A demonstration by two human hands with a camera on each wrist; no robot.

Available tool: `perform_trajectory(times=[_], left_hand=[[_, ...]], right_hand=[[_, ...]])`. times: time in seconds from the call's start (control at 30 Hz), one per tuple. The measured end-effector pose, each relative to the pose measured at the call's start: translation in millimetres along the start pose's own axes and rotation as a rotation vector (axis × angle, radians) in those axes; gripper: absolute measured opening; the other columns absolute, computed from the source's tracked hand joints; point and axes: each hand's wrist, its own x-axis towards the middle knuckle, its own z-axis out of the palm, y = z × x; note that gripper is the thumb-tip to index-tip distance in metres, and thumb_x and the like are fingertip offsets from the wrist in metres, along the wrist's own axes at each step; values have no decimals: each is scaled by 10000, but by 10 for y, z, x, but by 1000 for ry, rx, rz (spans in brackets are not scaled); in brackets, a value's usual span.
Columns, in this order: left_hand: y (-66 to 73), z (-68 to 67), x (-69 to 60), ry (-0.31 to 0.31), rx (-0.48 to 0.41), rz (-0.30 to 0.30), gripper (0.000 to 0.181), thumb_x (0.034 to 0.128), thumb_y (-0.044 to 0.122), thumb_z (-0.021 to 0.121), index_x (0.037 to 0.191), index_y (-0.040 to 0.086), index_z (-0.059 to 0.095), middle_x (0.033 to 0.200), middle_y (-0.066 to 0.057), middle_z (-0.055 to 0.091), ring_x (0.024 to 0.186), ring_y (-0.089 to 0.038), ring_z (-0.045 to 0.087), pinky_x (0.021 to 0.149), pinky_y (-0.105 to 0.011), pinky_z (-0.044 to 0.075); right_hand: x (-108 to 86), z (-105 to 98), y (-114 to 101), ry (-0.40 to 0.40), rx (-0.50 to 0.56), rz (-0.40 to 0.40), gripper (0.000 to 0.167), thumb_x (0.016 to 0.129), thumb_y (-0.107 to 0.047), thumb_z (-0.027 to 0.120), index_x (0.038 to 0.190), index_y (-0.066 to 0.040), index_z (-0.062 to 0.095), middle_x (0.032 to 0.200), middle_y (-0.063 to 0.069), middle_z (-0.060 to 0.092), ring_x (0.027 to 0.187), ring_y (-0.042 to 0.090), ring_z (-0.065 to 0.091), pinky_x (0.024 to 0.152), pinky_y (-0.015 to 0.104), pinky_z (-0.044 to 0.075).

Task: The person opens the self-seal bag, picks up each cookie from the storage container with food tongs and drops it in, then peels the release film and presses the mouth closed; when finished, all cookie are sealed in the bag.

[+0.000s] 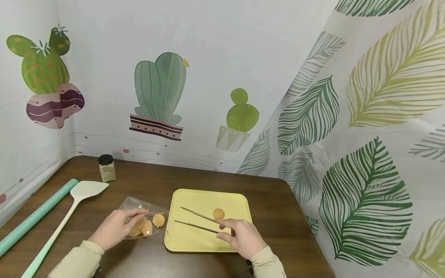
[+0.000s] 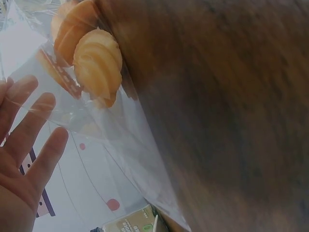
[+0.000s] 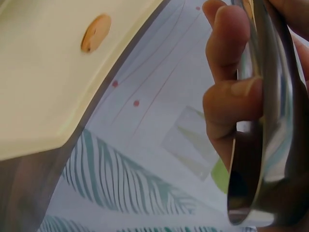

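Observation:
A clear plastic bag of several ridged cookies lies on the table, left of a yellow tray. My left hand pinches the bag's upper edge between thumb and forefinger; its other fingers are spread in the left wrist view. One cookie lies near the bag's right end. My right hand grips metal tongs by their sides, over the tray. The tongs' arms stand apart, tips pointing left, with nothing between them. A single cookie rests on the tray, just beyond the tongs.
A small jar with a black lid stands at the back left. Along the left side lie a spatula with a pale head and a long turquoise rod. Patterned wall coverings border the brown table.

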Motion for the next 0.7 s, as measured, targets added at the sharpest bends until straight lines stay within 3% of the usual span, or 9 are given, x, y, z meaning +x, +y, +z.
perform_trajectory(times=[0.4, 0.7], left_hand=[[8, -12, 4, -20, -25, -28, 202, 941, 105, 647, 1119, 142, 734, 1159, -157, 681, 1051, -291, 647, 547, -235, 398], [-2, -7, 12, -12, -18, -16, 203, 932, 94, 656, 1109, 151, 738, 1133, -110, 699, 1095, -315, 635, 609, -253, 428]], right_hand=[[-196, -211, 243, 41, -4, 130, 428, 876, -433, 685, 1274, -275, 661, 964, -135, 697, 534, -28, 416, 437, 199, 371], [-321, -280, 388, 39, -31, 223, 446, 863, -408, 708, 1272, -233, 666, 928, -132, 688, 547, -11, 419, 445, 216, 371]])
